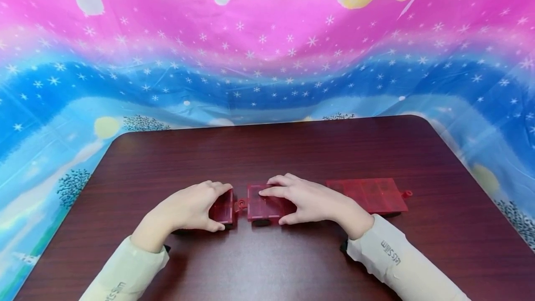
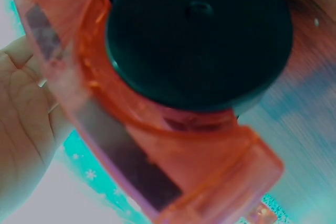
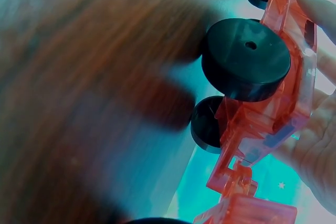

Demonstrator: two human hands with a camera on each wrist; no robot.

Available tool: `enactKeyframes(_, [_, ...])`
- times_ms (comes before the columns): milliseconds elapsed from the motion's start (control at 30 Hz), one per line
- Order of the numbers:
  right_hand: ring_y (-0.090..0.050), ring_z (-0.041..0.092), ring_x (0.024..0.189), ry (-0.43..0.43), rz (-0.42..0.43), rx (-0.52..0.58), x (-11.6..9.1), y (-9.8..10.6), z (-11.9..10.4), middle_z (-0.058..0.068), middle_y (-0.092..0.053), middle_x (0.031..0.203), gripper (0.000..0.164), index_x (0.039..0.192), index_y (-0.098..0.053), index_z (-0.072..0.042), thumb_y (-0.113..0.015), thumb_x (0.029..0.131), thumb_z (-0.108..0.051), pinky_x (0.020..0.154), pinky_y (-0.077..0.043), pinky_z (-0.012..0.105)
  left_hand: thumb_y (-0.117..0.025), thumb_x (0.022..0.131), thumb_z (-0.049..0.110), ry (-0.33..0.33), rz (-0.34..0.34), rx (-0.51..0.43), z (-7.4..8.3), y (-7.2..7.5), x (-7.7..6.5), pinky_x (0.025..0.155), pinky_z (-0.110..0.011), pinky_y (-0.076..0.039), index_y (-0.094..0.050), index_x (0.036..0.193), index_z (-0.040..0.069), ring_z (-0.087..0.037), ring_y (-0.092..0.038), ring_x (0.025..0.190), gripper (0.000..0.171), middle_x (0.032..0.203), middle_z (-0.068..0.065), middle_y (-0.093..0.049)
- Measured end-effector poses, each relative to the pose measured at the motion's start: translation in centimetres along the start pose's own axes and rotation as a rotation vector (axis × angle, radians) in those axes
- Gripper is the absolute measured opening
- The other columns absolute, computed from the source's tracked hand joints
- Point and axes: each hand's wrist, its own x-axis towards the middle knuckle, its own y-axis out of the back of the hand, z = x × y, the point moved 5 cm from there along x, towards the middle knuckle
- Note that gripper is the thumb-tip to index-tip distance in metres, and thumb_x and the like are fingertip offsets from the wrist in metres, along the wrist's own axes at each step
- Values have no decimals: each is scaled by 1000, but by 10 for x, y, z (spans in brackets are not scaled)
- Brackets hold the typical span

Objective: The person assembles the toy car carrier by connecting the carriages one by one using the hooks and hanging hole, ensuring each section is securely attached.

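A translucent red toy car base (image 1: 221, 206) with black wheels is under my left hand (image 1: 190, 206), which grips it with fingers on the far side and thumb on the near side. In the left wrist view its black wheel (image 2: 199, 40) fills the middle. My right hand (image 1: 309, 199) holds a second red car base (image 1: 263, 203), thumb near, fingers across its top. Between the two bases lies a red hitch with a ring (image 1: 241, 205); whether it is hooked cannot be told. In the right wrist view, another red hitch (image 3: 239, 182) meets the second base's end.
A third, longer red car base (image 1: 372, 195) stands on the table behind my right forearm, its near left part hidden. A small hook (image 1: 407, 194) sticks out on its right. The dark wooden table (image 1: 271, 152) ends at a patterned cloth (image 1: 267, 73).
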Motion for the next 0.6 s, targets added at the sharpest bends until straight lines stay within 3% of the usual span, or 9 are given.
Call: enactKeyframes(600, [-47, 18, 128, -4, -15, -24, 2, -1, -1, 1, -48, 146, 68, 145, -52, -27, -79, 84, -37, 98, -52, 38, -85, 72, 42, -15, -3, -8, -2, -1, 1, 98, -43, -53, -51, 143, 6, -25, -59, 121, 86, 137, -9, -60])
